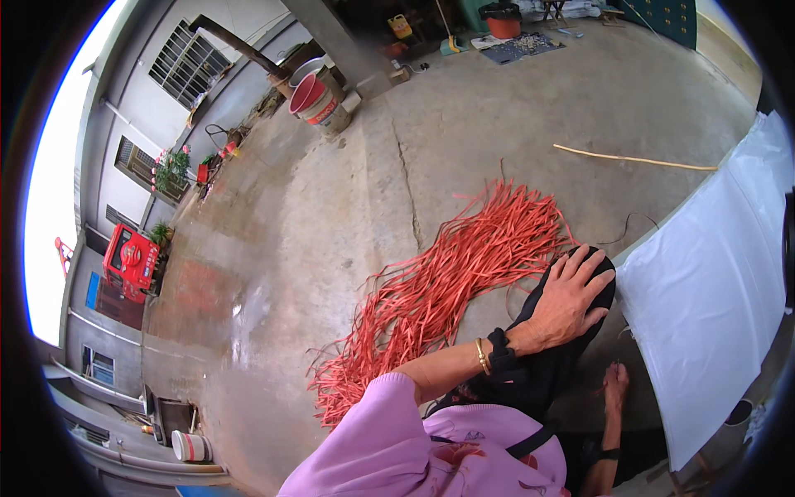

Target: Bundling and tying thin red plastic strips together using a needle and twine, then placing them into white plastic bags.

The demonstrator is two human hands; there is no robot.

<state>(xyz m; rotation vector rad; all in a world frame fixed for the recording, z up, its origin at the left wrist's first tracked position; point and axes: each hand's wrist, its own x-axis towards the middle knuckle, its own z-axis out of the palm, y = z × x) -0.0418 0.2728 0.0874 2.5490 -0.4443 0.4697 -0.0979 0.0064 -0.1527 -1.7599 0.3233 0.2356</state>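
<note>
My left hand (571, 300) lies flat with its fingers spread on my black-clad knee (598, 286). A gold bracelet (481, 356) and a black wrist strap (500, 352) are on that arm. My right hand (615, 385) hangs low beside my leg, near the edge of a white-covered surface (704, 282). Its fingers look closed; something small and reddish shows by them, too small to name. In front of my knees, a long heap of thin red strips (464, 282) spreads over the concrete floor, apart from both hands.
A thin pale stick (636, 157) lies on the floor beyond the strips. Buckets (319, 103) stand near a pillar at the back. A red tub (502, 21) is beside a dark mat (520, 48). A red vehicle (131, 261) is parked at the left.
</note>
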